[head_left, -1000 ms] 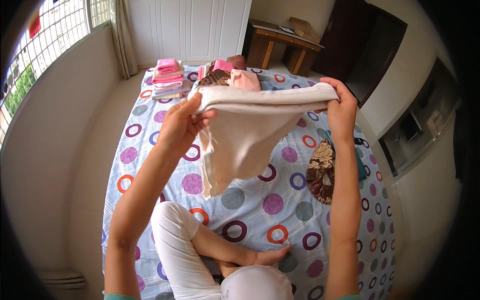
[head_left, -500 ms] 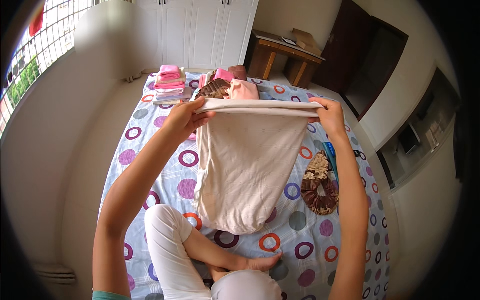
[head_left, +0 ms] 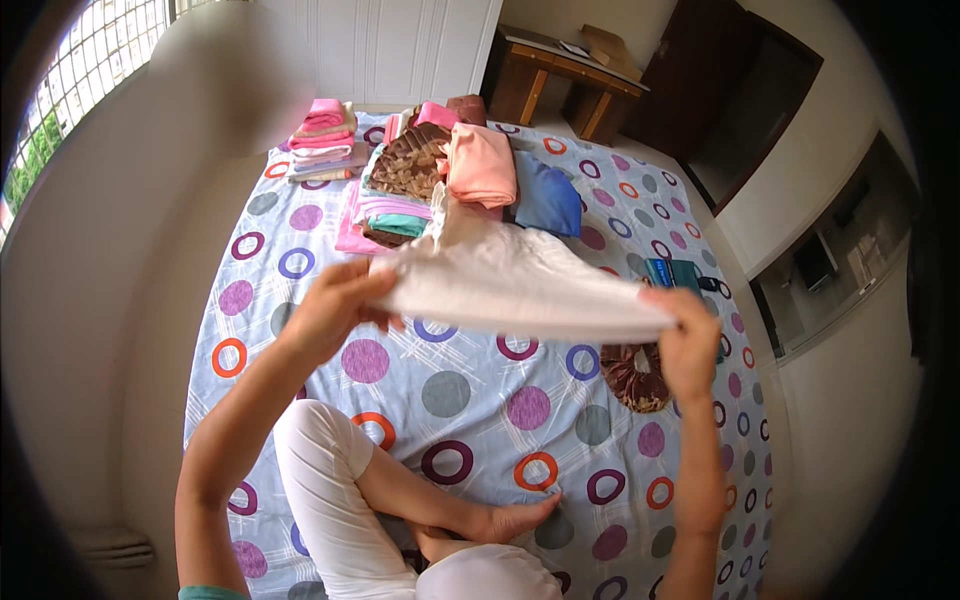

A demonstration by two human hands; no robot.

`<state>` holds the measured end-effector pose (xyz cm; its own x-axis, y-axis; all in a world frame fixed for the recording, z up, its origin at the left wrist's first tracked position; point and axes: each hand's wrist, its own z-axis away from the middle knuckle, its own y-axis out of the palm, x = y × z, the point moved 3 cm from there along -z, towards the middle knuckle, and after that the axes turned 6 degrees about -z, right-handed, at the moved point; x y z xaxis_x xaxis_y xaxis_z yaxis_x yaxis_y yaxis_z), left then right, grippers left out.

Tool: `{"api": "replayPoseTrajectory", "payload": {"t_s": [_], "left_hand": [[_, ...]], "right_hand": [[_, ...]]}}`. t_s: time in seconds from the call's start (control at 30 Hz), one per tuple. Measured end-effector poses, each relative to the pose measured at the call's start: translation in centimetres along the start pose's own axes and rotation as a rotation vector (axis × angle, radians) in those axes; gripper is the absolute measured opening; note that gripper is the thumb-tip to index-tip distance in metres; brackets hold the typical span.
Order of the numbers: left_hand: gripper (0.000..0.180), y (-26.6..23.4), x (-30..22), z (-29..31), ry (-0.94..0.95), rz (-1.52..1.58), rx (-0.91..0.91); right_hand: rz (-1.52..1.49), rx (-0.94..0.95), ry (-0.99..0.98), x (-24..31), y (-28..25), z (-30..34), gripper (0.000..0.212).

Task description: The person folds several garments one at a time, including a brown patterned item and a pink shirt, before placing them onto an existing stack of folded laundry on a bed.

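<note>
A cream-white cloth garment [head_left: 510, 285] is stretched between my two hands above the bed, blurred by motion. My left hand [head_left: 345, 300] grips one end of its edge, fingers closed round the fabric. At the other end my right hand [head_left: 690, 335] pinches the same edge. The cloth's far part flares up and away from me, toward the piles of clothes. What kind of garment it is I cannot make out. Partly hidden behind the cloth and my right hand lies a brown patterned ruffled fabric piece [head_left: 637, 380].
On the patterned bedsheet [head_left: 300, 350] stand a stack of pink and white folded cloths [head_left: 322, 145] and a mixed pile with a peach cloth [head_left: 482, 165] and a blue cloth [head_left: 548, 195]. A teal item [head_left: 685, 272] lies right. Beyond the bed is a wooden desk [head_left: 570, 85].
Both hands have come down toward me, still holding the edge. The cloth, which hung down toward my legs, has swung up and away, uncovering the bedsheet. The view has tilted slightly.
</note>
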<state>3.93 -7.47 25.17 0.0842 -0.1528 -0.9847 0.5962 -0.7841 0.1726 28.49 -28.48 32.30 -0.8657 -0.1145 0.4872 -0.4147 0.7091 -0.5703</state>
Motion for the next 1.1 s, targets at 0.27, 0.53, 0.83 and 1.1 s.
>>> {"api": "replayPoseTrajectory", "payload": {"t_s": [0.27, 0.53, 0.83, 1.1], "left_hand": [[0.028, 1.4, 15.1, 4.5, -0.309, -1.057, 0.289], [0.02, 2.8, 16.0, 6.3, -0.265, -0.899, 0.702], [0.027, 4.5, 20.6, 9.7, -0.439, -0.95, 1.31], [0.038, 3.6, 17.3, -4.7, -0.36, -0.915, 0.863]], "right_hand": [[-0.004, 0.345, 0.501, -2.9, 7.3, 20.3, 0.025], [-0.108, 0.405, 0.811, -3.3, 5.2, 24.2, 0.027], [-0.14, 1.269, 0.654, -2.1, 8.9, 31.1, 0.028], [-0.201, 0.846, 0.752, -12.5, 13.2, 17.3, 0.032]]}}
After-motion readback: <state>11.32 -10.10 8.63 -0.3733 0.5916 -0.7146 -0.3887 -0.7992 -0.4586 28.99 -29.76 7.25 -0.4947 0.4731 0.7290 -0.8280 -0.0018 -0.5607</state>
